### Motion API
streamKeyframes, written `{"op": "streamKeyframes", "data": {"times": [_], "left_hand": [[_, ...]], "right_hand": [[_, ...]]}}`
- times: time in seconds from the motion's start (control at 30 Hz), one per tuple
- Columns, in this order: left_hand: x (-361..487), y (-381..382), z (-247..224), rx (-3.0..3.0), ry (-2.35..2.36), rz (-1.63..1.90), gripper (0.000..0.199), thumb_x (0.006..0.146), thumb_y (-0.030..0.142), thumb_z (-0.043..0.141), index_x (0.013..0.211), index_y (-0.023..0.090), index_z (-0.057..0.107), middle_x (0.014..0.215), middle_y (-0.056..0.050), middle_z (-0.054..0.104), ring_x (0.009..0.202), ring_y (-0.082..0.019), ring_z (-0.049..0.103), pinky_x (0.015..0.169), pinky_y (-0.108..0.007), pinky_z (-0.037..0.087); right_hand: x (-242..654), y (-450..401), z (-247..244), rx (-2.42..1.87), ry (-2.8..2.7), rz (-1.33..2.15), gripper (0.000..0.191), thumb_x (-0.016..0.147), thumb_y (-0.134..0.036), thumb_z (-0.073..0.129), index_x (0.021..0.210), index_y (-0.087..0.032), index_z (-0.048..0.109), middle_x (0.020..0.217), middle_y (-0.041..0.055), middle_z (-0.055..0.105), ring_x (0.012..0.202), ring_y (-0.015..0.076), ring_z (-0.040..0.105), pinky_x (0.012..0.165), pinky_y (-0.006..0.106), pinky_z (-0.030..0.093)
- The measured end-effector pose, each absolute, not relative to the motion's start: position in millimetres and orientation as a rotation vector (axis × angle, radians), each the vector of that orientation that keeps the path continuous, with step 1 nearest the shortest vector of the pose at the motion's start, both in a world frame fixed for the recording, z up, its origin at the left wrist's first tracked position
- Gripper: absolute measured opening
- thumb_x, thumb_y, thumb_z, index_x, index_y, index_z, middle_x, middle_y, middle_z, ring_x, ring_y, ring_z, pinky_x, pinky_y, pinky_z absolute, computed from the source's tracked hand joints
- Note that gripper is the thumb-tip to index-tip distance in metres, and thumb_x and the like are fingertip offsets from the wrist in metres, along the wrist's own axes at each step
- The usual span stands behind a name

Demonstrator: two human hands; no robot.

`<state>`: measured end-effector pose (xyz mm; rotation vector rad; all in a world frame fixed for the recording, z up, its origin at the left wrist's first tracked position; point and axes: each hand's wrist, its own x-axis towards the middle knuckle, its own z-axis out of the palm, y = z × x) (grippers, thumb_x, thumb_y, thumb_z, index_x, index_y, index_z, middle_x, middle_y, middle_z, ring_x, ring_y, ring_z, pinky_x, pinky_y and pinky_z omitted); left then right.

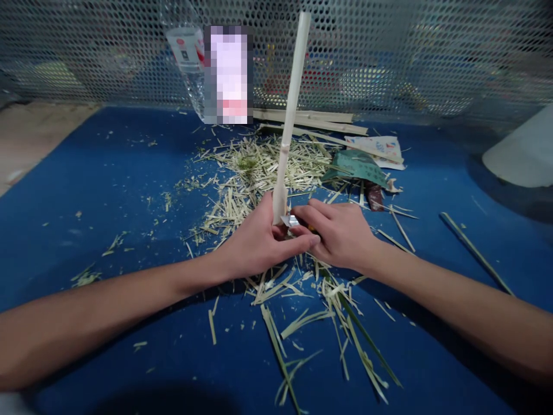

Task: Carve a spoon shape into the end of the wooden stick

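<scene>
From the head camera, a long, pale **bamboo strip** (288,115) stands almost upright, leaning slightly to the right. It is flat and fibrous with a smooth, split surface, and a raised node sits partway up. The **left hand** (259,239) is closed around its lower end, with the fingers curled and gripping. The **right hand** (341,233) is also closed, its fingers bent over a small **steel blade** (291,221). The blade's bright tip touches the base of the strip, while whatever it is mounted in is hidden by the fingers. The two hands touch each other just beside the strip.

Both bare forearms rest low across a smooth **blue mat** (108,173). Ahead of the hands lies a thick, loose heap of pale **bamboo shavings** (259,173), with more splinters scattered to the left. Closer to the person, below the hands, longer **green-edged bamboo peelings** (345,328) lie in a tangle. Farther ahead are **flat bamboo slats** (311,121), and ahead and to the right are a crumpled **green paper packet** (356,167), a **printed paper** (375,147) and a **dark brown scrap** (375,197). A thin **green-skinned bamboo strip** (475,253) lies apart, right of the right hand. Beyond the hands, a clear **plastic bottle** (184,52) stands tilted beside a **blurred-out patch** (227,75), in front of a **perforated metal mesh** (345,34).
</scene>
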<state>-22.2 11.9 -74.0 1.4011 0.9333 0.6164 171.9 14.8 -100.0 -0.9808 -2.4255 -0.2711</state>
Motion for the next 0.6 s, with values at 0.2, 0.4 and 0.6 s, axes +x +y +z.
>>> {"op": "streamKeyframes", "data": {"times": [0.2, 0.4, 0.6], "left_hand": [[-22.1, 13.4, -79.1, 1.446, 0.935, 0.639, 0.055, 0.071, 0.038, 0.083, 0.100, 0.024, 0.038, 0.073, 0.007, 0.049, 0.056, -0.008, 0.049, 0.044, -0.020, 0.036], [-24.8, 13.8, -81.6, 1.469, 0.938, 0.619, 0.053, 0.073, 0.042, 0.081, 0.100, 0.024, 0.039, 0.075, 0.006, 0.052, 0.057, -0.010, 0.053, 0.047, -0.022, 0.041], [-23.8, 12.6, -79.6, 1.438, 0.930, 0.629, 0.054, 0.072, 0.043, 0.081, 0.102, 0.024, 0.040, 0.080, 0.004, 0.055, 0.067, -0.014, 0.061, 0.051, -0.024, 0.047]], "right_hand": [[171.3, 12.1, -98.1, -0.982, -2.422, -0.382, 0.037, 0.103, -0.043, 0.035, 0.097, -0.018, 0.063, 0.071, -0.0006, 0.057, 0.054, 0.0113, 0.041, 0.051, 0.028, 0.025], [168.7, 8.5, -94.9, -1.013, -2.397, -0.537, 0.031, 0.102, -0.039, 0.040, 0.093, -0.019, 0.062, 0.071, -0.0006, 0.056, 0.059, 0.0119, 0.047, 0.058, 0.028, 0.032], [167.3, 4.7, -93.8, -1.068, -2.365, -0.623, 0.027, 0.102, -0.039, 0.042, 0.091, -0.021, 0.060, 0.070, -0.0014, 0.056, 0.060, 0.0123, 0.048, 0.060, 0.028, 0.032]]}}
